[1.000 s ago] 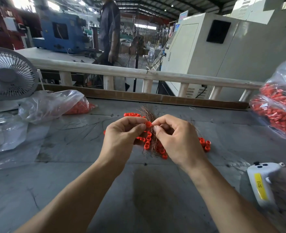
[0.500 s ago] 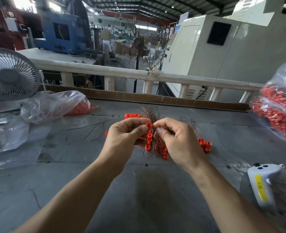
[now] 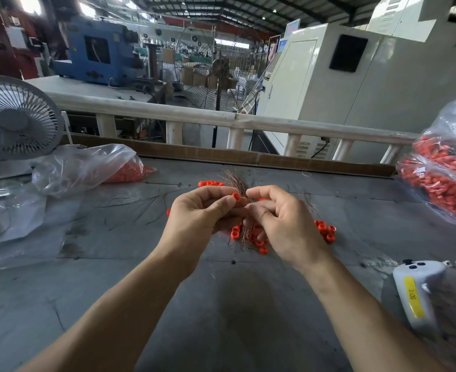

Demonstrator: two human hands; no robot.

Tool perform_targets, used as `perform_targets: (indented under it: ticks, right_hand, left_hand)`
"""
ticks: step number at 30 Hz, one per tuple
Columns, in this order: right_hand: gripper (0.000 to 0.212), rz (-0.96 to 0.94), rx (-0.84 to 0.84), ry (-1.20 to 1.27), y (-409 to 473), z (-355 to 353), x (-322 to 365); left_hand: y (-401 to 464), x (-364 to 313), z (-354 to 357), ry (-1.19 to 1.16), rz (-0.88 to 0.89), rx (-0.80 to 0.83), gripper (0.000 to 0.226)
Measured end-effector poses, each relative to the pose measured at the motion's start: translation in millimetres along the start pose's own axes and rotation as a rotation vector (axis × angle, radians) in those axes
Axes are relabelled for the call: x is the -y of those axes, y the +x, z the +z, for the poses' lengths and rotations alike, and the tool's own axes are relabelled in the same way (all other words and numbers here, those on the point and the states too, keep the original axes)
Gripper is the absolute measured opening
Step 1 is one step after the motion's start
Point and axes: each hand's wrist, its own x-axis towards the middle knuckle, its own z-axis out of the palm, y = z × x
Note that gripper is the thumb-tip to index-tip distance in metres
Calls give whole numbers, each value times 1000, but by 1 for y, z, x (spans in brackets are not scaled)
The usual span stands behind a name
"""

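Ring (image 3: 236, 196) stays pinched between thumb and forefinger of my left hand (image 3: 202, 218), centre frame, above the loose rings (image 3: 259, 242) and the wire bundle (image 3: 235, 181). My right hand (image 3: 283, 226) has eased its curled fingertips off the ring. I cannot tell whether it pinches a wire. I judge the threading needs another go.

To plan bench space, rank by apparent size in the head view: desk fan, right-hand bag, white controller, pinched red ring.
1. Desk fan and right-hand bag: alike, both cut off by the frame, so unranked.
2. White controller, though nearness inflates it.
3. Red ring, pinched by the left hand.
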Motion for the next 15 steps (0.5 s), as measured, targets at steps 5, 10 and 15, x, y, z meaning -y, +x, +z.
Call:
perform_targets:
  ticks: [5, 10, 15]
  right_hand:
    - [8, 135, -391, -289, 12, -31, -14]
    - [20, 302, -285, -582, 11, -51, -26]
    - [8, 331, -21, -680, 14, -40, -26]
  left_hand:
    - [2, 0, -3, -3, -4, -63, 13]
    - [3, 1, -3, 18, -9, -82, 13]
    - [2, 1, -4, 36, -14, -93, 12]
